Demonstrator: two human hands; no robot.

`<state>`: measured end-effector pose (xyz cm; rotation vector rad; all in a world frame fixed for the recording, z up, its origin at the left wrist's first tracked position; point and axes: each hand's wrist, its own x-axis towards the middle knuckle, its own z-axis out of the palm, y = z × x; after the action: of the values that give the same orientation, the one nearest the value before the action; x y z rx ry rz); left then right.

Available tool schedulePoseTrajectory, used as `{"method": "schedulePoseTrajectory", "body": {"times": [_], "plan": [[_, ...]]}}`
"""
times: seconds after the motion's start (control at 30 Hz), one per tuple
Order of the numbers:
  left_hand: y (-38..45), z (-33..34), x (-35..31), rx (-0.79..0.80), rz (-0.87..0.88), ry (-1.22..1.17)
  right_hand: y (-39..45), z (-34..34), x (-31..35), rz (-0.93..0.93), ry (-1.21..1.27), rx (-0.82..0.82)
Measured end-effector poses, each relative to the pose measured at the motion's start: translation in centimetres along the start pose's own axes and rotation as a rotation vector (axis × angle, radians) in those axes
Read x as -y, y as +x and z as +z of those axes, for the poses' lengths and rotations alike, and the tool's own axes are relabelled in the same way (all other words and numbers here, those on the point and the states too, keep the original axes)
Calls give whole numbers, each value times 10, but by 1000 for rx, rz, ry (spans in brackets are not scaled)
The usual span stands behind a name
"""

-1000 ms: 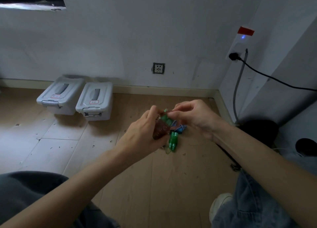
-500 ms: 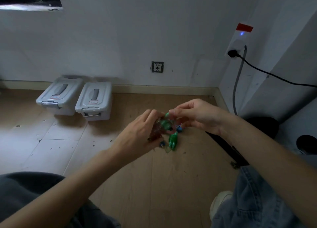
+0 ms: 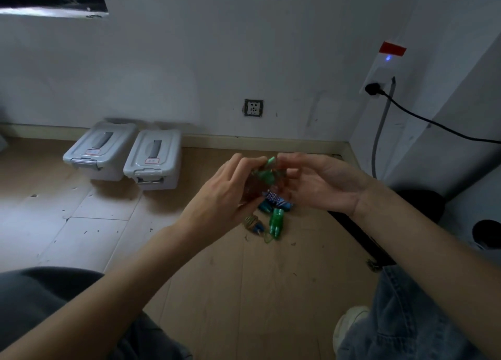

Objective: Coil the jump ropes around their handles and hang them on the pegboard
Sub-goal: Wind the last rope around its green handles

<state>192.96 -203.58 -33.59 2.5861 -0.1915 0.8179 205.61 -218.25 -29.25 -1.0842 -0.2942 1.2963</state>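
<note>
Green handles (image 3: 276, 222) are showing beside a blue-and-white patterned rope (image 3: 273, 197), two pale grey bins (image 3: 153, 159) sitting on the tan floor (image 3: 217, 292).

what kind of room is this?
Likely a bare indoor room corner, maybe storage: wood-look floor, two lidded grey bins against the white wall, and a wall outlet. No pegboard in view.

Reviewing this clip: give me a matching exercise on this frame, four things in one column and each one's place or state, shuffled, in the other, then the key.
Things:
1. green handle
2. grey lidded boxes
3. black plug
4. white shoe

Places or states:
A. in the side-wall socket
B. hangs below the two hands
C. on the floor by the back wall
D. bottom of the view, beside denim

Pairs: 1-B, 2-C, 3-A, 4-D
</note>
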Motion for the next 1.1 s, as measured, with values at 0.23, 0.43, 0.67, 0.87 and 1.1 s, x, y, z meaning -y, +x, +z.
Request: {"method": "schedulePoseTrajectory", "body": {"times": [0.23,0.43,0.67,0.87,1.1], "plan": [[-7,25,-5,122,-146,-1,17,-7,-7,-60,136,-368],[14,22,-9,243,-707,-686,22,-2,-7,-298,-63,-377],[23,19,-3,219,-899,-848,11,16,-20,-531,-969,-305],[11,10,6,299,-969,-840,-5,13,-24,-407,-1083,-121],[6,22,-4,372,-667,-493,5,1,-27,-366,-1336,-434]]}}
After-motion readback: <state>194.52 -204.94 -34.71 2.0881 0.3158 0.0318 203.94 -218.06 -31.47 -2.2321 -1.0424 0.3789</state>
